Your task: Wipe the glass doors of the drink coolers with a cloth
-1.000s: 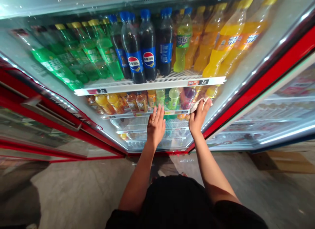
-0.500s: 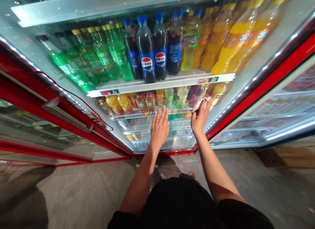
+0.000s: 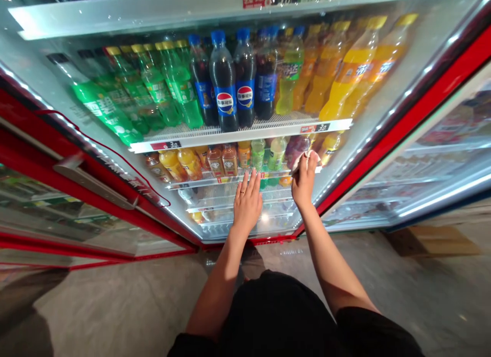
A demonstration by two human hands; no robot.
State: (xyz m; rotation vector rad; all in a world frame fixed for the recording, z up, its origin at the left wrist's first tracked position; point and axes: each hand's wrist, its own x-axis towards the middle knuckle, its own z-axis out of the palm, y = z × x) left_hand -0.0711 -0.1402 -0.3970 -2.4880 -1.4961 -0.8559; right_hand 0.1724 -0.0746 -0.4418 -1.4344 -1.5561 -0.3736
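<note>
My left hand (image 3: 247,203) lies flat with its fingers stretched out against the glass door (image 3: 337,193) of a drinks fridge. My right hand (image 3: 305,180) presses a small white cloth (image 3: 310,156) against the same glass, a little higher and to the right, with its fingers curled over it. Behind the glass, dark cola bottles (image 3: 226,86) with blue caps stand on a white wire shelf (image 3: 241,134), between green bottles (image 3: 153,91) on the left and orange bottles (image 3: 345,75) on the right. Smaller juice bottles (image 3: 222,160) fill the shelf below.
The fridge has a red frame (image 3: 402,127). A second glass-fronted fridge (image 3: 441,162) stands to the right and a red-framed door with a grey handle (image 3: 92,180) to the left. A flat cardboard piece (image 3: 433,239) lies on the grey floor (image 3: 115,306).
My right hand has slid the cloth leftward across the glass. My left hand has stayed flat in nearly the same spot. The view has shifted slightly.
</note>
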